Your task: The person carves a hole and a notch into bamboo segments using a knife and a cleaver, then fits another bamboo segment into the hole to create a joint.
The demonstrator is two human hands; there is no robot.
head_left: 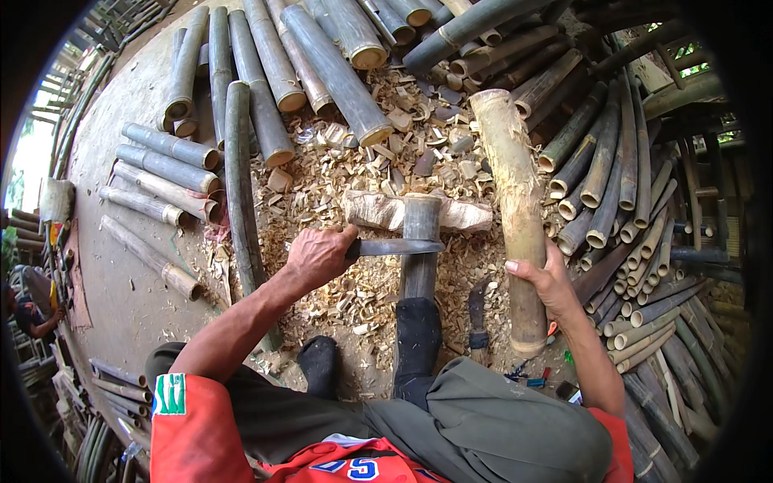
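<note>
My left hand (316,256) is closed round the handle of a machete, whose blade (396,247) lies crosswise over an upright-pointing bamboo piece (419,278). The far end of that bamboo rests on a rough pale wood block (374,211). My foot in a black sock (418,334) is at its near end. To the right, my right hand (549,282) grips a thick pale bamboo club (515,185) near its lower part, thumb over its side. The club's upper part is frayed and dented.
Wood chips (354,290) cover the ground. A second blade (477,314) lies between bamboo and club. A long dark pole (240,185) lies left, cut bamboo tubes (173,145) beyond it. Stacked bamboo (620,161) crowds the right. Another person (36,302) sits far left.
</note>
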